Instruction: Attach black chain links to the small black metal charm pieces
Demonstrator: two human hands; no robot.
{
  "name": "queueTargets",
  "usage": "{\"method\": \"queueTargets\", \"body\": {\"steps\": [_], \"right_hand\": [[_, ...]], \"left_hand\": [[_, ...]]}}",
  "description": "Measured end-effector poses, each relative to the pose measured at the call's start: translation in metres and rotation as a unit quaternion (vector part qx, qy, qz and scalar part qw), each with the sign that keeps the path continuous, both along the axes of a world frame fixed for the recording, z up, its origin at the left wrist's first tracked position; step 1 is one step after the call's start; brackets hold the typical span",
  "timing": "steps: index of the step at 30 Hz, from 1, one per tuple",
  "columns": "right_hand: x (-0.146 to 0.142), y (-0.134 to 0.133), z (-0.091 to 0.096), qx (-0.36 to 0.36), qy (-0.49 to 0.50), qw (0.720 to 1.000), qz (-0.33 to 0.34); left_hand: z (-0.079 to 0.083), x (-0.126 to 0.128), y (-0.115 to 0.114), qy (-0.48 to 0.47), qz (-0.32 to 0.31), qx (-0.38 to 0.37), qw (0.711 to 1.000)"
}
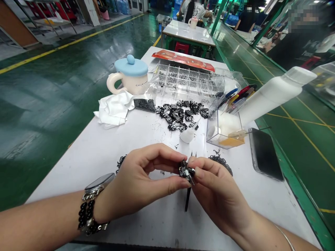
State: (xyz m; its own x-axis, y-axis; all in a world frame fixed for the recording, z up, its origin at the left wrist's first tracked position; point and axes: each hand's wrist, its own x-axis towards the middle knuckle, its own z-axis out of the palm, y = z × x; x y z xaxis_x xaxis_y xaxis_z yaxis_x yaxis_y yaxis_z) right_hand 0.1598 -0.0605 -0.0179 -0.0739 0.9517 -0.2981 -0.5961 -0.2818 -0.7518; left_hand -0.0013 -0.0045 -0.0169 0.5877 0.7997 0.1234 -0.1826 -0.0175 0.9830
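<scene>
My left hand [141, 177] and my right hand [217, 191] meet above the white table [104, 167], their fingertips pinching a small black-and-silver metal piece [186, 171] from both sides. A thin black rod [187, 200] extends below the piece, though I cannot tell whether it is attached. Loose coils of black chain lie just beyond both hands, one [221, 164] by my right hand and another [120, 163] by my left. Farther ahead sits a heap of similar black-and-silver pieces [180, 115]. A wristwatch [99, 183] and a black beaded bracelet [87, 216] circle my left wrist.
A compartmented plastic tray [183, 78], a bag of black parts [144, 105], a white cloth [113, 108] and a blue-lidded mug [129, 75] stand ahead. On the right are a clear box with pens [225, 127], a white bottle [274, 94] and a phone [265, 153]. People work at a farther table [188, 33].
</scene>
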Motion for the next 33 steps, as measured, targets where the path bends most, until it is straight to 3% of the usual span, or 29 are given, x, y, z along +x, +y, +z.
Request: {"method": "queueTargets", "body": {"steps": [11, 33], "right_hand": [[0.0024, 0.0017, -0.0017, 0.022, -0.031, 0.999, -0.004], [0.0022, 0.0000, -0.0017, 0.053, -0.001, 0.998, 0.021]], "left_hand": [[0.0015, -0.0003, 0.0005, -0.006, 0.001, -0.005, 1.000], [-0.0007, -0.0009, -0.0001, 0.000, -0.006, -0.010, 1.000]]}}
